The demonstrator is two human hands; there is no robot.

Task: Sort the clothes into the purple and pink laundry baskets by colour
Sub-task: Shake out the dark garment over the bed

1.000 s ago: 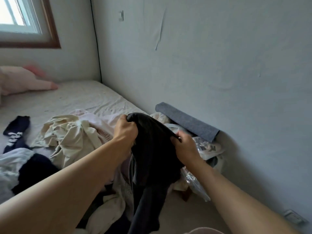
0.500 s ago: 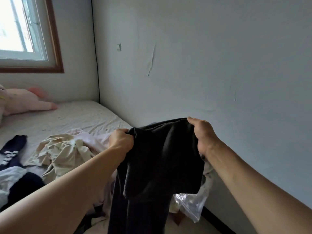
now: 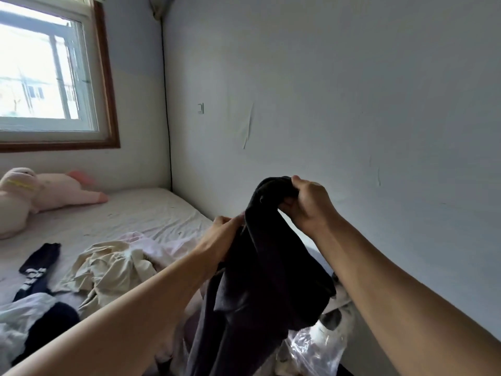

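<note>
Right hand [image 3: 303,204] fists the bunched top of the dark garment [image 3: 260,280]; left hand [image 3: 225,237] pinches its edge just below. It hangs over the bed [image 3: 151,210]. Looks soft, limp, light; hold at the bunched top. Earlier it was spread wide between hands; now gathered, lifted higher.

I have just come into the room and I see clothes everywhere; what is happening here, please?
A person is sorting laundry on a bed. The right hand grips the bunched top of a dark garment and holds it up, while the left hand pinches its edge lower down. A cream garment, a dark sock with white lettering and other clothes lie unsorted on the bed. No laundry basket is in view.
</note>
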